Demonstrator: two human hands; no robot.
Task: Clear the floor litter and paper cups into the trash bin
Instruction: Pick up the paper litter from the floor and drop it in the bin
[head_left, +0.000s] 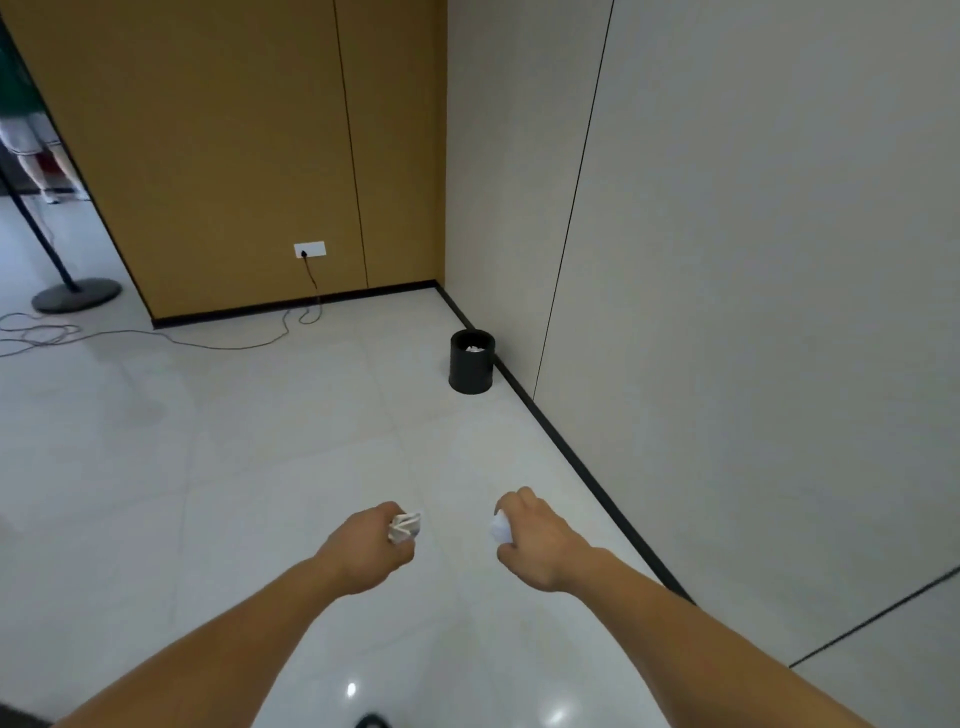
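**Both fists full, bin ahead by the wall**

Fingers (397, 512) of the left hand (371, 548) curled tight round a crumpled paper cup (404, 528), its creased white rim poking out past the knuckles. Right hand (535, 540) likewise closed, gripping a white paper wad (498, 527), only a rounded end showing at the thumb side. Both forearms stretched forward, held side by side above the pale tiled floor (234, 441), fists apart from each other.

Black trash bin (471, 361) standing upright well ahead of the hands, just beside the black skirting of the grey right-hand wall (753, 260), near the corner. White scraps visible inside its open top.

Ochre panelled wall (234, 156) at the far end, with a white socket (309, 250) and a dark cable (218, 343) trailing from it across the floor toward the left. Round stand base (77, 295) with a slanted pole at far left. Legs of another person (36, 156) beyond the opening, top left.
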